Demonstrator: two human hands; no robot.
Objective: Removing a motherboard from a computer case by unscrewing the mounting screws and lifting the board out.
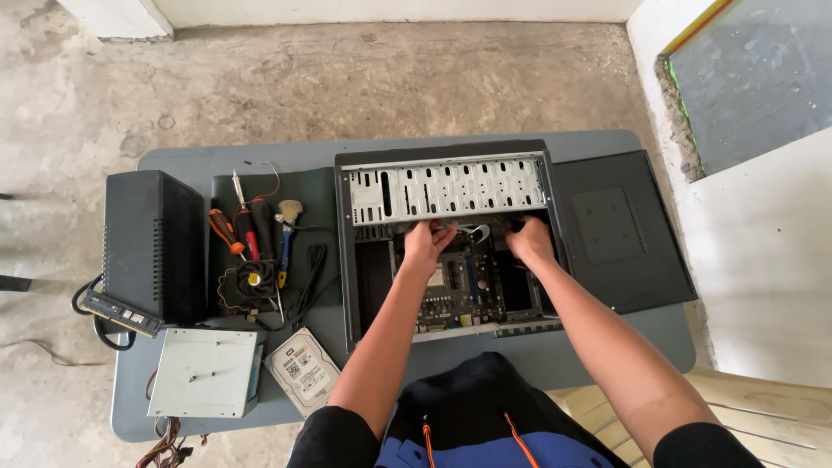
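Black computer case open on table, side panel off at its right. Left hand and right hand inside, fingers curled round cables; grip unclear. Motherboard still mounted; hard drive already out, lower left.

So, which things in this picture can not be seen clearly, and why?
- Head view: what the left hand and right hand touch inside the open computer case; their fingers cover it, and the drive cage shadows it.
- Head view: the motherboard is partly hidden by both forearms.
- Head view: the wire bundle is cut off by the bottom edge.
- Head view: the hard drive label is too small.
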